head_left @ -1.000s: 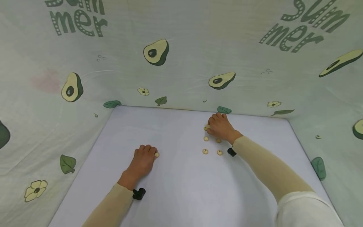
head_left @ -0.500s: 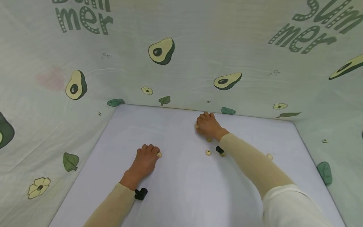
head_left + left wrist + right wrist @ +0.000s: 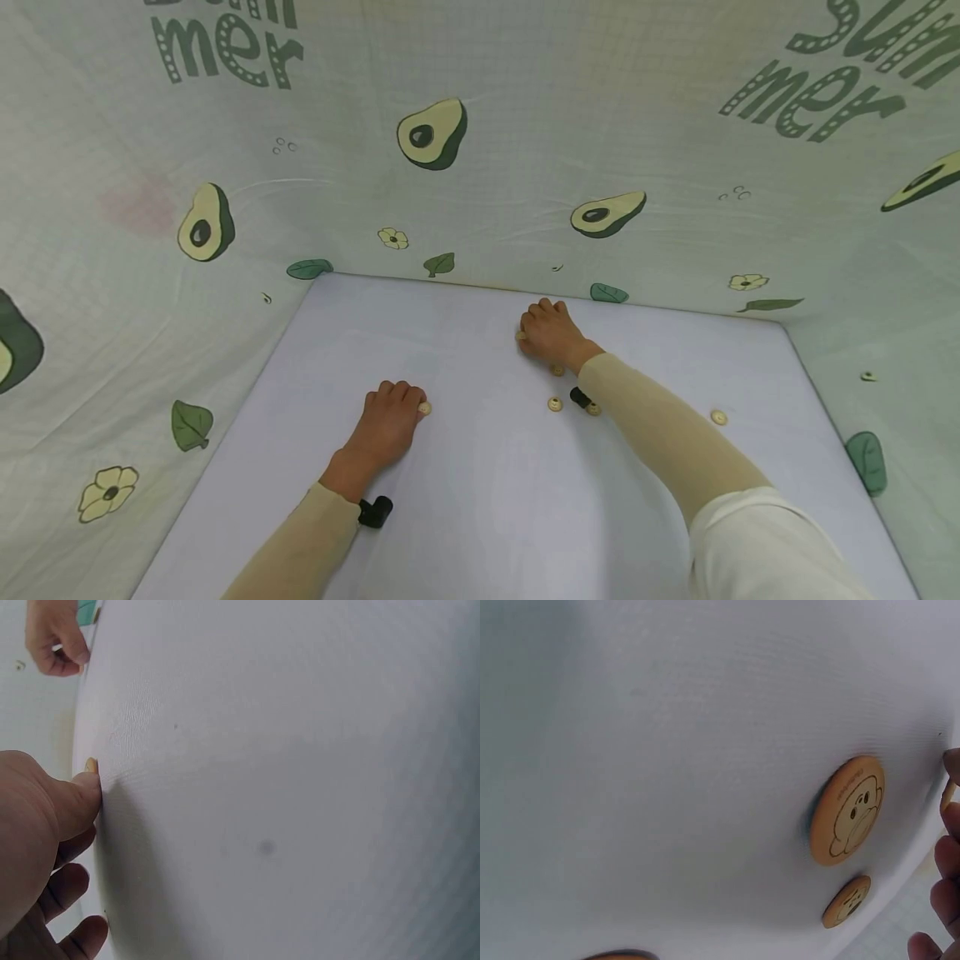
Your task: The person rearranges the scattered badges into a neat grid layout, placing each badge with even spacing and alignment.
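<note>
My left hand [image 3: 386, 423] rests low over the white tabletop, pinching a small round wooden disc [image 3: 424, 407] between thumb and forefinger. In the left wrist view, the thumb presses this disc [image 3: 91, 765], which shows only as a thin edge. Farther back and to the right, my right hand [image 3: 551, 332] pinches another disc [image 3: 521, 335] close over the table. The right wrist view has that hand [image 3: 949, 877] at its right border, with a disc's edge between its fingers. Near it lie two discs with engraved cartoon faces, a larger-looking one [image 3: 849, 811] and a smaller-looking one [image 3: 847, 901].
More discs lie under and beside the right wrist, among them one [image 3: 555, 404] in front and one [image 3: 593, 408] partly behind the black wrist camera [image 3: 580, 397]. A single disc [image 3: 718, 417] sits right of the forearm. Avocado-print cloth [image 3: 510, 150] rises behind the tabletop [image 3: 465, 517].
My right hand has moved left, taking a disc from the back of the group with it. The disc right of the forearm has come into sight. The left hand keeps its pinch.
</note>
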`<action>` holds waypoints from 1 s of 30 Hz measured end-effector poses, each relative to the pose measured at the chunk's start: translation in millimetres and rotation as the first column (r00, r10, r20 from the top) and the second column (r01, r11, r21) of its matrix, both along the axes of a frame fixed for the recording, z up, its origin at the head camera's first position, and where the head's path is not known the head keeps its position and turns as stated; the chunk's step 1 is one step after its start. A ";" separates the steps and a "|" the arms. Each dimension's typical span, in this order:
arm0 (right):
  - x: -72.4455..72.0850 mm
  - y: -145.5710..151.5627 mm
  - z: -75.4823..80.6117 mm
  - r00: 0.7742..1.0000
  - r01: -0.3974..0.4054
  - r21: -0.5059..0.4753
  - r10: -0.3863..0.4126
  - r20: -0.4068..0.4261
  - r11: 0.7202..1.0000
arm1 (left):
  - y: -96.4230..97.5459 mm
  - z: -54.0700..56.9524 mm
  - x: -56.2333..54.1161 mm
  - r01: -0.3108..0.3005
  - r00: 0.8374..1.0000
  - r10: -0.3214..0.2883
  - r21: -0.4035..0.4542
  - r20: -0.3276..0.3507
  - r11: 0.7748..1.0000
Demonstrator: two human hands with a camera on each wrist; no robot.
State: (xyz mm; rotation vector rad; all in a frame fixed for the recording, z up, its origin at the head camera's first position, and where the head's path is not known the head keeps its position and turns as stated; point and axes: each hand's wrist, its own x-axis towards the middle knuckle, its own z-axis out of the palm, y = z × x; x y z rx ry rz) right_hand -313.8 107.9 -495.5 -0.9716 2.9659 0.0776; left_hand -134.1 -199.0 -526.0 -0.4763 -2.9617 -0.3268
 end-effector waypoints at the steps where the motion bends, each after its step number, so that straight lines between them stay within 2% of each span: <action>1: -0.2 0.1 -0.3 1.000 0.005 -0.001 -0.005 0.005 1.000 | 0.2 0.3 0.1 0.000 1.000 0.000 0.002 0.001 1.000; 6: -0.8 0.9 -2.1 0.999 0.026 -0.017 -0.025 0.023 1.000 | 0.8 1.7 0.8 0.001 1.000 -0.001 0.001 -0.001 1.000; 17: -2.2 4.4 -6.3 1.000 0.010 -0.031 -0.010 0.002 0.999 | 1.1 1.9 1.7 0.004 1.000 -0.004 0.003 -0.010 1.000; 24: -4.1 4.8 -8.8 1.000 0.017 -0.035 -0.017 -0.006 0.999 | 0.6 1.3 2.3 0.020 0.998 -0.020 -0.006 -0.052 1.000; 30: -3.7 3.8 -9.1 1.000 0.015 -0.037 -0.015 -0.007 0.999 | 0.8 2.0 3.0 0.017 0.999 -0.017 0.001 -0.030 1.000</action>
